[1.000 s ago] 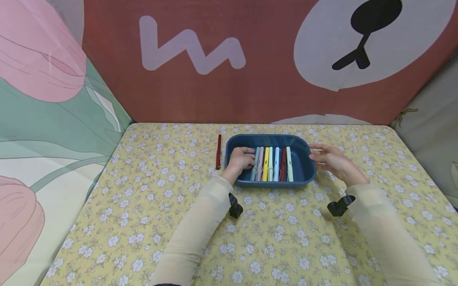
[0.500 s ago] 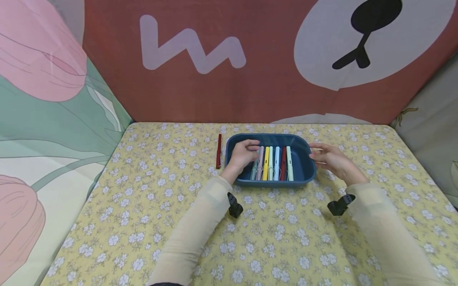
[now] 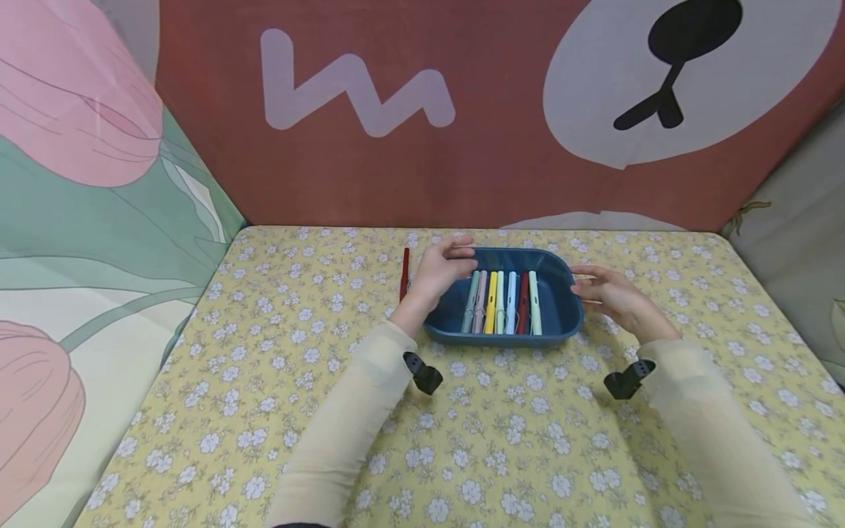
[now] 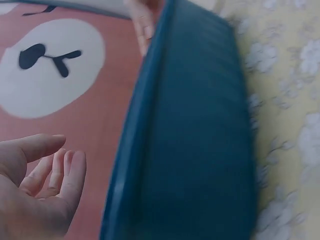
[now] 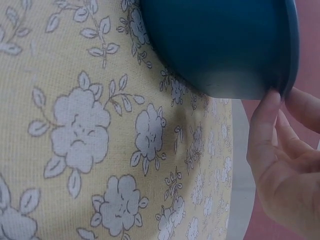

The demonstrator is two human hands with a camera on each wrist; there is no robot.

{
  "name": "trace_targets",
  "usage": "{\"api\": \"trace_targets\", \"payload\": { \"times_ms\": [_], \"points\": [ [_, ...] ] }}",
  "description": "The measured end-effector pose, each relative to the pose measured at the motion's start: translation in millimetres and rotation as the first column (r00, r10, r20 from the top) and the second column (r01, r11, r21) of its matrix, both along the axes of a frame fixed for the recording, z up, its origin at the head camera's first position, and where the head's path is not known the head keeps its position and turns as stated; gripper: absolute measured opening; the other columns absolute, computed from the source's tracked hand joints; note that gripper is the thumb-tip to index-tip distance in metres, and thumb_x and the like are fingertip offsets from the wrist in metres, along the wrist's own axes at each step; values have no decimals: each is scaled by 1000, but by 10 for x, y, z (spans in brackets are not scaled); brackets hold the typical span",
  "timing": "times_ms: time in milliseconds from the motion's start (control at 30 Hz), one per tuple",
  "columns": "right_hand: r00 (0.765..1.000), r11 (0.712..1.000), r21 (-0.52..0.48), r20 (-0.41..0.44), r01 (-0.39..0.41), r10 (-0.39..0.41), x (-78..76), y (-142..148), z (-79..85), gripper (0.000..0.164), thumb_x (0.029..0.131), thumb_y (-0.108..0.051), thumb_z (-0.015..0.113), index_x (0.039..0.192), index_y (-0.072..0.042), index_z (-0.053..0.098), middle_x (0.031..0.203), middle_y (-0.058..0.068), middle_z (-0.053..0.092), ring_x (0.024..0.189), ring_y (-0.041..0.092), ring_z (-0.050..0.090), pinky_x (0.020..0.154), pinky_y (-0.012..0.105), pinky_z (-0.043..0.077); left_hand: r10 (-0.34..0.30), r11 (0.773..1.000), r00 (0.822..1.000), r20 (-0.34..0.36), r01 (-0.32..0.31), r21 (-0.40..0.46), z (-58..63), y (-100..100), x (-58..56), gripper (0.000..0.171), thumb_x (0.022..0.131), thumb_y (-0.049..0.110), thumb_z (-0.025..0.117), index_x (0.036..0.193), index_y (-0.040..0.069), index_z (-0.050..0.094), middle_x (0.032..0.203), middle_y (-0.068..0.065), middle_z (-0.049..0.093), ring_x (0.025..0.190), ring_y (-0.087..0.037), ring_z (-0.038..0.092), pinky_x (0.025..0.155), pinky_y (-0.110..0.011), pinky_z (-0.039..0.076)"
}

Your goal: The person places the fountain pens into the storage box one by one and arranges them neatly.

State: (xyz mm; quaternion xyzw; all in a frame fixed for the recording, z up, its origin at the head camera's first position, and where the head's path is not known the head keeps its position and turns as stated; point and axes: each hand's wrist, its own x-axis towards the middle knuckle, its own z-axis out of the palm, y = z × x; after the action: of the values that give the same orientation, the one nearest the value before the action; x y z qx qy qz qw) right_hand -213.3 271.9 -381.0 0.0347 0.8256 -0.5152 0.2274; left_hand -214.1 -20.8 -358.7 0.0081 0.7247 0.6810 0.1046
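Observation:
A dark blue tray [image 3: 495, 340] stands on the table with several fountain pens side by side on its floor. Among them are a yellow pen [image 3: 491, 302], a light blue pen [image 3: 511, 302] and a dark red pen [image 3: 523, 302]. My left hand [image 3: 437, 270] hovers over the tray's left end, fingers relaxed; the left wrist view shows nothing between thumb and fingers. At the right end, my right hand [image 3: 610, 297] holds the rim, thumb and fingers on either side of the edge in the right wrist view. Left of the tray lies another dark red pen [image 3: 405, 273], partly hidden by my left hand.
The table [image 3: 264, 411] wears a yellow floral cloth. Behind it hangs a red-brown cloth [image 3: 502, 169] with a bear's muzzle printed on it. A tulip-patterned cloth [image 3: 119, 242] borders the left side, and a grey one [image 3: 799, 220] borders the right.
My left hand has lifted away from the pens and moved up and left to the tray's left edge. My right hand, the tray and the pens have stayed in place.

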Motion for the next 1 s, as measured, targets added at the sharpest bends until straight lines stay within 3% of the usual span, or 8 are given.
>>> {"api": "trace_targets", "payload": {
  "times_ms": [233, 433, 600, 767, 1000],
  "points": [
    [1000, 1000, 4, -2, 4, -4, -5, 4, 2, 62, 101, -22, 48, 153, -7, 19, 117, 0, 48, 87, -7, 56, 80, 14, 53, 125, 991, 992, -23, -124, 58, 136, -239, -54, 42, 91, 1, 61, 132, 5, 55, 125, -20, 60, 114, -32, 61, 97, -39, 55],
    [1000, 1000, 0, -9, 1, -1, -1, 3, 5, 61, 100, -21, 48, 153, -6, 20, 110, -5, 51, 87, -6, 57, 80, 15, 53, 178, 982, 984, -1, -178, 58, 154, -447, -87, 41, 92, 4, 60, 133, 7, 54, 128, -21, 57, 117, -31, 59, 97, -39, 55],
    [1000, 1000, -4, -11, 0, 0, 4, 6, 3, 61, 100, -20, 48, 152, -6, 20, 107, -7, 51, 87, -5, 57, 80, 15, 53, 207, 978, 978, 9, -207, 37, 112, -590, -108, 41, 93, 3, 59, 133, 6, 53, 129, -22, 56, 119, -34, 58, 99, -42, 53],
    [1000, 1000, -1, -9, 1, -1, 4, 6, -1, 61, 101, -21, 48, 153, -7, 20, 110, -5, 51, 87, -5, 57, 80, 15, 53, 233, 971, 971, 46, -235, 34, 34, -694, -127, 42, 93, 1, 58, 134, 3, 52, 122, -18, 59, 110, -26, 60, 102, -46, 51],
    [1000, 1000, 8, -5, 2, -1, 2, 1, 0, 61, 101, -21, 47, 153, -6, 19, 117, 1, 48, 87, -6, 56, 80, 15, 53, 243, 969, 967, 78, -246, 33, -93, -803, -104, 44, 93, -2, 55, 136, 0, 49, 131, -27, 52, 122, -40, 52, 106, -49, 47]
  ]
}}
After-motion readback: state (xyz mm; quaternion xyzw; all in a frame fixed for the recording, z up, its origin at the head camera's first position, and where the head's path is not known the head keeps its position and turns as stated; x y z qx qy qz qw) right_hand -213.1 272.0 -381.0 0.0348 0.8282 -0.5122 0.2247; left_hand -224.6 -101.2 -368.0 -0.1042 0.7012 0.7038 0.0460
